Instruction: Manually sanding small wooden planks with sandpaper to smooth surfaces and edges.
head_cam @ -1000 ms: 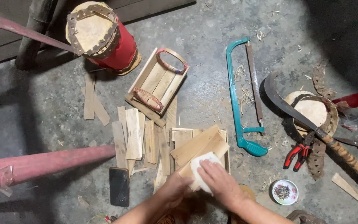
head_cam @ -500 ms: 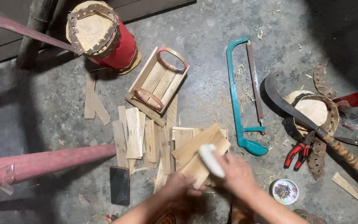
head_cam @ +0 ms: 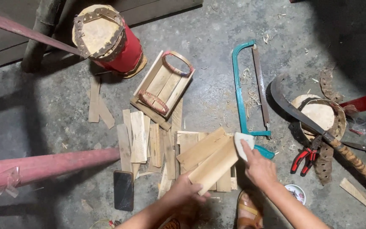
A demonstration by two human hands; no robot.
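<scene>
At near centre the left hand (head_cam: 185, 191) grips a wooden slat (head_cam: 214, 166); the right hand (head_cam: 258, 167) pinches white sandpaper (head_cam: 243, 143) at its far end — sanding under way; another pass likely needs steady bracing.

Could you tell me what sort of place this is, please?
Probably an informal woodcraft workspace on a concrete floor: cut wood slats lie spread about beside a hacksaw, and a billhook rests nearby.

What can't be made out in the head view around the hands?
- Pale pad: right hand covers its lower end; material unclear.
- Wooden slat: near end under left hand.
- Small dish: contents too small to tell.
- Long-handled blade: handle cut off by right edge.
- Sandal: cut off by bottom edge.
</scene>
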